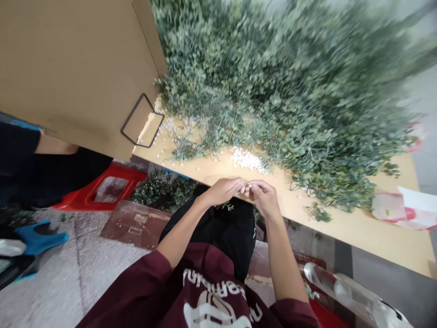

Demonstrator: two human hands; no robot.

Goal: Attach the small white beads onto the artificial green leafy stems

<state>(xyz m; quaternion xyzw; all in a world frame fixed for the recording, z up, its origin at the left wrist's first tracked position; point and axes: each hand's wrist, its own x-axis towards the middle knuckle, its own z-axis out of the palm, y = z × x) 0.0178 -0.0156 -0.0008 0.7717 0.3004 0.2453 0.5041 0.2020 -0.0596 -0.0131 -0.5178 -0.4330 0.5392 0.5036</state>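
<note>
At the front edge of the table, my left hand (223, 191) and my right hand (265, 199) meet with fingertips almost touching. The fingers of my left hand are closed in a pinch, and a small green leaf sprig (228, 207) shows just below that hand. Between the pinched fingertips of my right hand is a tiny white bead-like piece (250, 186). Just beyond the hands lies a pile of small white pieces (248, 159) on the tabletop. A large heap of green artificial foliage (273, 86) rises behind it.
A big cardboard box (75, 68) stands at the left, with a black wire frame (143, 146) by its corner. A red stool (105, 189) and a co-worker's dark clothing (68, 171) are below it. A pink-and-white plastic bag (403, 209) lies on the table (385, 243) at right.
</note>
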